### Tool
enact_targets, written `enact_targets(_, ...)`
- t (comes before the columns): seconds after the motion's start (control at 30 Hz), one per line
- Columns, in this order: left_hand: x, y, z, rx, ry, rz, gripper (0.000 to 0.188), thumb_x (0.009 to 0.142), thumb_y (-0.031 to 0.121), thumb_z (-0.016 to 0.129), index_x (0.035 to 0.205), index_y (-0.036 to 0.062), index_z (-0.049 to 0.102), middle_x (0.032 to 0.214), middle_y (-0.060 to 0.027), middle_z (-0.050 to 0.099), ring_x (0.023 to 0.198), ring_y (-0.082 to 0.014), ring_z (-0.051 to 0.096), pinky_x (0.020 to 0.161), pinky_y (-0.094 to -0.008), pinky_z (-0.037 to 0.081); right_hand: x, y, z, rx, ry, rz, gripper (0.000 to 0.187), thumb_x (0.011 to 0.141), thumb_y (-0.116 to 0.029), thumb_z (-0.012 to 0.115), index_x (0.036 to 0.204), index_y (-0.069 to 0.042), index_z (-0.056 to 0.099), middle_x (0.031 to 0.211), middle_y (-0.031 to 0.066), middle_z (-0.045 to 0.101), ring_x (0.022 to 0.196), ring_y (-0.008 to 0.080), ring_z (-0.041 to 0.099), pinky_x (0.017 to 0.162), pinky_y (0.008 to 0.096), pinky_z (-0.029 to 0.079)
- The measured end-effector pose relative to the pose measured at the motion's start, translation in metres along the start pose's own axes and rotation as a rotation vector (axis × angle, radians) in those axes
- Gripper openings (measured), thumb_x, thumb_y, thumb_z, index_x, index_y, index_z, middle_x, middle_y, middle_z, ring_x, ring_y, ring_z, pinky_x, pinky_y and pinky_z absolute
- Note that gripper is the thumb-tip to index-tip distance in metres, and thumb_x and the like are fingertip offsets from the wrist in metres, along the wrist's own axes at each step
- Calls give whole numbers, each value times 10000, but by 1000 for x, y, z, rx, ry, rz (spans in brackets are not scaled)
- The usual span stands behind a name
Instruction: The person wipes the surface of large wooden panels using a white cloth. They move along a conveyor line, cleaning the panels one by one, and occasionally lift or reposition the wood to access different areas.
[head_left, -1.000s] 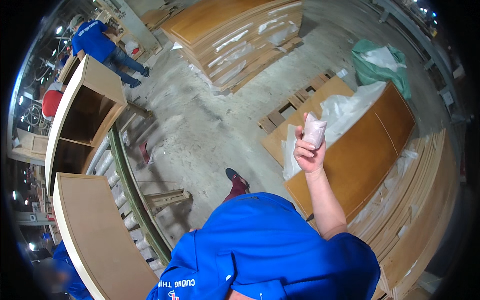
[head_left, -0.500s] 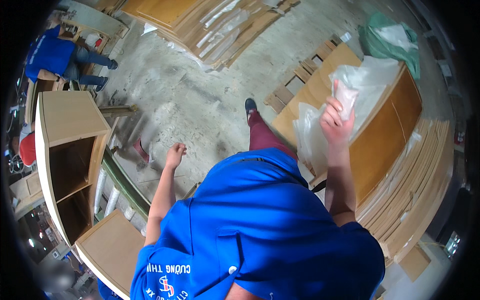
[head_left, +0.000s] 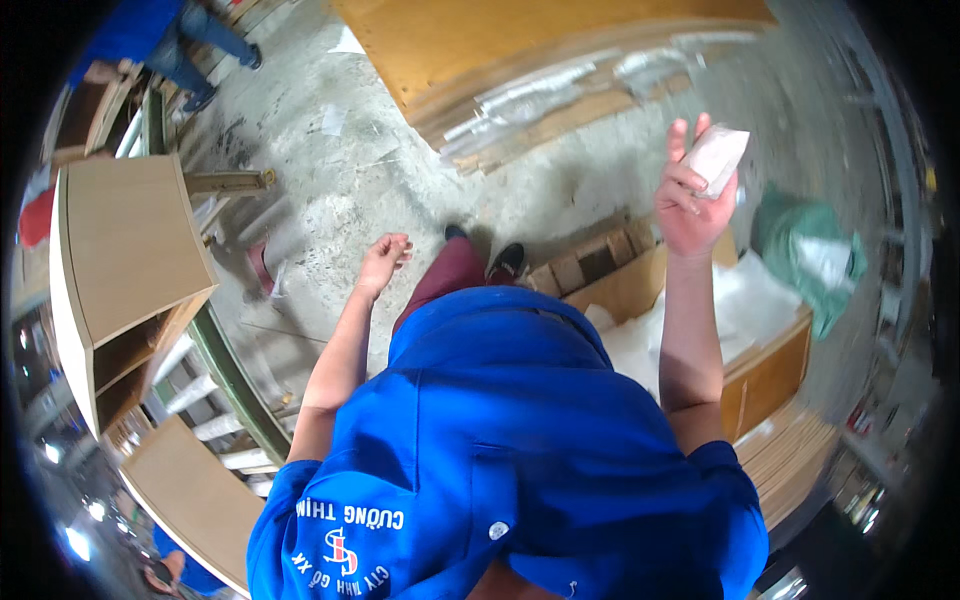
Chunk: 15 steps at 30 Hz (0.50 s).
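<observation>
**One pale pinkish-white, pillow-shaped packet point(head_left: 718, 160), raised in one bare right hand point(head_left: 697, 220)**

We see the packet at the upper right of the frame, gripped by curled lower fingers while others point upward; it looks small enough for a one-handed hold. The right forearm stands nearly upright, elbow bent. Left of centre, our bare left hand point(head_left: 383, 264) reaches forward, fingers loosely curled, with nothing visible in it, perhaps just for balance. At left, a curved, pale-wood cabinet point(head_left: 130, 240) seems to sit on a green-railed roller conveyor point(head_left: 232, 378), presumably for easy shifting.
</observation>
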<state>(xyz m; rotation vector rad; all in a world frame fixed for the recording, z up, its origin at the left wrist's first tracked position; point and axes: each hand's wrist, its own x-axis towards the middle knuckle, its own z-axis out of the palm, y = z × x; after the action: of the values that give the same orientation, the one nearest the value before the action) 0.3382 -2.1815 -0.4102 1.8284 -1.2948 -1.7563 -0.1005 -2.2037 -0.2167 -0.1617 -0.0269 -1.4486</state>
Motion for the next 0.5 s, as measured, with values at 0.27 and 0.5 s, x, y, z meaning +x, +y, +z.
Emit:
enact_targets(0.27,146,159,-23,-166,654,412,324,943,200,482,1188,-8,521,1119,-143,600,1003,-220,574,861,-317,450,197,23,-37,-278,139,282,500,952,-464,366,1338,-146,371,929,123,586,518,98,454,415,212,327)
enact_targets(0.5,222,200,-22,131,950,191,530,921,272,453,1356,-8,338,1343,-244,403,1258,-377,364,1064,-430,275,320,44,-82,-761,173,476,505,909,-429,512,1307,-127,437,808,95,593,478,98,457,401,217,327)
